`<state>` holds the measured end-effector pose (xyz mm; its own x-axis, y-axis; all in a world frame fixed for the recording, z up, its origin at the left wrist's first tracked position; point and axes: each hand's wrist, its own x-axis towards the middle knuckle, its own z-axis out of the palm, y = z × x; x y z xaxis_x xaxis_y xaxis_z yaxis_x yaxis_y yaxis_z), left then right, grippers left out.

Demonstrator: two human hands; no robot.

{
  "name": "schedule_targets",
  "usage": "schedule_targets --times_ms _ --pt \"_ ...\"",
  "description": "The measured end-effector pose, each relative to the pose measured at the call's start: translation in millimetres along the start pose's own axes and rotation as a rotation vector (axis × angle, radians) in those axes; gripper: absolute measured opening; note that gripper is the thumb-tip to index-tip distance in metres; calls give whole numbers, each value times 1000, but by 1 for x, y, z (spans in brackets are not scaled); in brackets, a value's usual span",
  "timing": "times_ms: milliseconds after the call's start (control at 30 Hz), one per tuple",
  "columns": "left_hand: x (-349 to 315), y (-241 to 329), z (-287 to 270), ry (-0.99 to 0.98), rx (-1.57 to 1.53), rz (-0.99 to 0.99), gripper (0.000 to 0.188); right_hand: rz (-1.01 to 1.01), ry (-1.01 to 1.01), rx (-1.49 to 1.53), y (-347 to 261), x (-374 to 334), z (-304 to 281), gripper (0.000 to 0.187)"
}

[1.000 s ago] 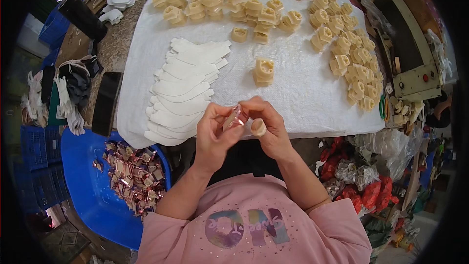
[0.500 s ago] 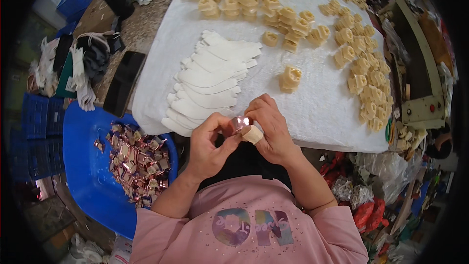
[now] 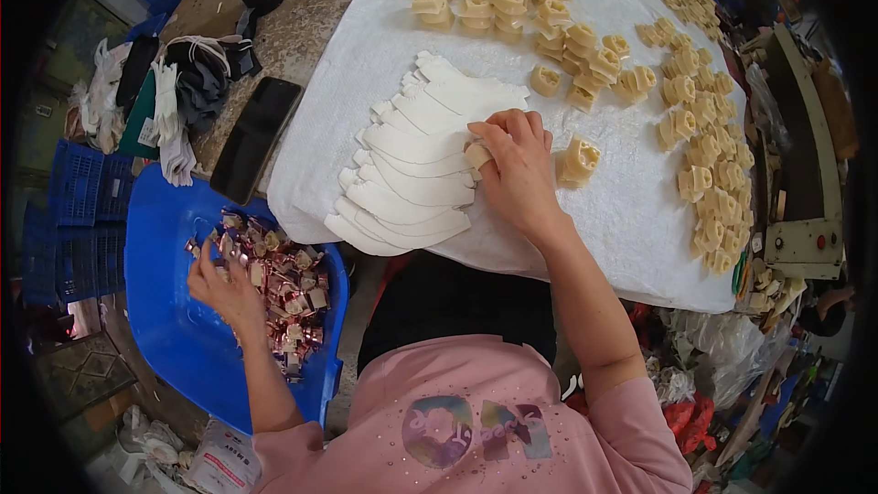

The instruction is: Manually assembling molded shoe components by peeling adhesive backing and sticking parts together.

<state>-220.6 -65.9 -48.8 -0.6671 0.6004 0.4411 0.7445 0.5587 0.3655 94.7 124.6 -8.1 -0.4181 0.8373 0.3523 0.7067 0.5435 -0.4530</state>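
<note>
My left hand (image 3: 224,285) reaches down into a blue plastic tub (image 3: 165,329) at my left side, fingers spread over a heap of small copper-coloured metal pieces (image 3: 279,288). My right hand (image 3: 517,165) rests on the white cloth (image 3: 622,220), fingers closed on a small cream-coloured piece (image 3: 477,155) at the edge of a fanned row of white flat cut-outs (image 3: 412,169). A single cream bundle (image 3: 578,161) lies just right of that hand.
Several cream bundles (image 3: 695,128) lie in rows across the far and right side of the cloth. A black phone (image 3: 256,137) and gloves (image 3: 174,119) lie on the stone table to the left. Blue crates (image 3: 78,210) stand at far left, a small machine (image 3: 805,238) at right.
My hands have separated. The left went down into the blue tub of metal pieces; the right moved forward onto the white cut-outs with the cream piece.
</note>
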Motion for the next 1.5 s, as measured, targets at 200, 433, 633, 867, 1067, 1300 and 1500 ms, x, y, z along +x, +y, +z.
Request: schedule_targets --times_ms 200,433,633,867,1067,1300,1500 --pt "2 125 11 -286 -582 434 34 -36 20 -38 2 14 14 28" --pt "-17 195 26 -430 -774 814 31 -79 -49 -119 -2 31 21 14" --pt "-28 197 41 -310 -679 846 25 -81 -60 -83 0 29 21 20" --pt "-27 199 38 -312 -688 838 25 -66 58 75 7 23 19 21" --pt "-29 200 39 -303 -684 836 24 -45 -48 -126 -2 31 21 18" --pt "-30 202 37 -339 -671 844 24 -40 8 -64 1 21 21 18" --pt "-29 201 37 -332 -656 856 25 -70 -62 -141 0 32 18 15"
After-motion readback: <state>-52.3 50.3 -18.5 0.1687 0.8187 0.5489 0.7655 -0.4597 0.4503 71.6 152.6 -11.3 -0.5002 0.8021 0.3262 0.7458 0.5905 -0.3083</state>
